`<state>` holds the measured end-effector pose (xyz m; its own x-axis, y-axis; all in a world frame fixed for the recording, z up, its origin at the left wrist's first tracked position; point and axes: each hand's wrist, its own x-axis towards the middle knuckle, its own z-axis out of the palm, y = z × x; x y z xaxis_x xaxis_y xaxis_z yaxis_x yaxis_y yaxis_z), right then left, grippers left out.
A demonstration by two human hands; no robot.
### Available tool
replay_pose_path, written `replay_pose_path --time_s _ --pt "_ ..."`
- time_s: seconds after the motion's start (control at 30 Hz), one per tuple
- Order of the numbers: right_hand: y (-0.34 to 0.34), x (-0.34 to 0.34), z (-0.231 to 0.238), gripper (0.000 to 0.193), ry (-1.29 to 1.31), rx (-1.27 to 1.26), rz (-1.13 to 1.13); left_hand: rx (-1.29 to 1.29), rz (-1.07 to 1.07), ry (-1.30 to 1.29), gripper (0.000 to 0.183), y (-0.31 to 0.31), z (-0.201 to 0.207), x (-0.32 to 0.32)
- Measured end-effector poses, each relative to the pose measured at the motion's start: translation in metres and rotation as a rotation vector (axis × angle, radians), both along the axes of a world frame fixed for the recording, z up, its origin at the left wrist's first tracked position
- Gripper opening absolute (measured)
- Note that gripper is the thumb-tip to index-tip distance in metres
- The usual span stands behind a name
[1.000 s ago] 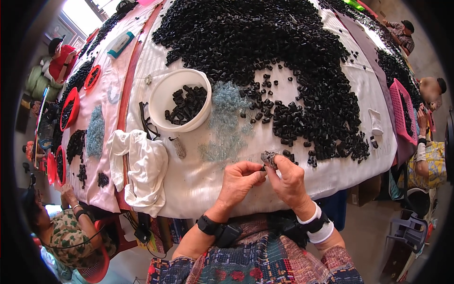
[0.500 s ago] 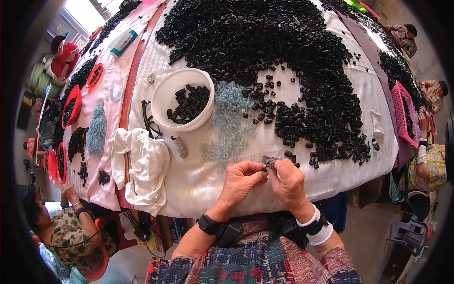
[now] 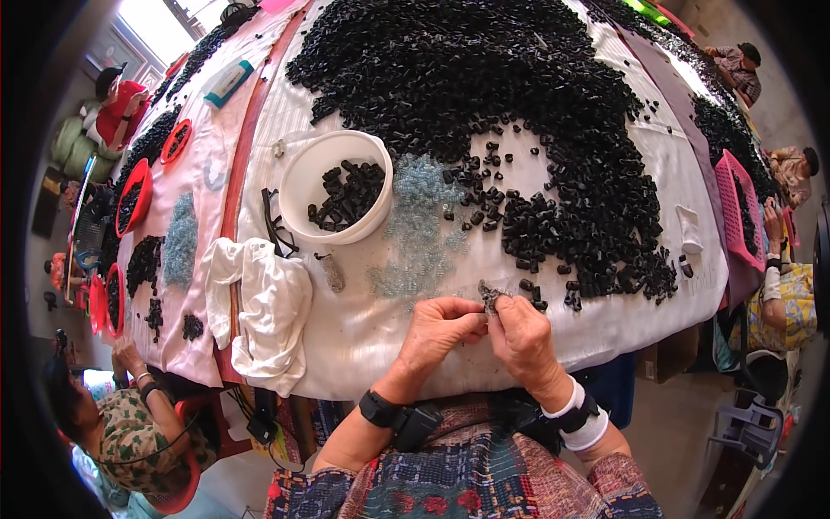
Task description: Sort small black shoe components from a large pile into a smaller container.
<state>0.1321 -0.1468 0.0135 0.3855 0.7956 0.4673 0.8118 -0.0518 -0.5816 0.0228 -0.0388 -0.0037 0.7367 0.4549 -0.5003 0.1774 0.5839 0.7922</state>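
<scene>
At lower centre, the right hand (image 3: 524, 337) is pinching a grey bundle (image 3: 489, 294), the left hand (image 3: 437, 334) pinching, contents unclear; slackening could be causing drops.

This is a workshop of handwork. Beyond the white tub (image 3: 296, 189) and right of it, small black parts (image 3: 493, 69) are heaped on the cloth-covered table (image 3: 359, 337); pale-blue parts (image 3: 419, 229) lie just beside the tub. Left of the tub, a person (image 3: 143, 437) works near red basins (image 3: 98, 303); far to its right, another person (image 3: 788, 303) works near a pink basket (image 3: 724, 203). The bright area (image 3: 154, 24) far left, beyond the tub, is perhaps a window.
</scene>
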Motion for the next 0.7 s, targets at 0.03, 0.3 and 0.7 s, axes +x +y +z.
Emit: replay_pose_path --time_s 0.03,0.3,0.7 --pt "0.0 0.0 -0.001 0.02 0.001 0.001 0.003 -0.001 0.011 0.013 0.016 0.0 0.001 0.0" --pt "0.0 0.002 -0.003 0.024 0.122 0.014 0.023 -0.053 -0.016 0.057 0.011 0.004 0.009 0.004" --pt "0.005 0.003 -0.011 0.037 0.014 0.048 0.076 -0.16 0.079 -0.016 0.011 0.004 0.01 0.005"
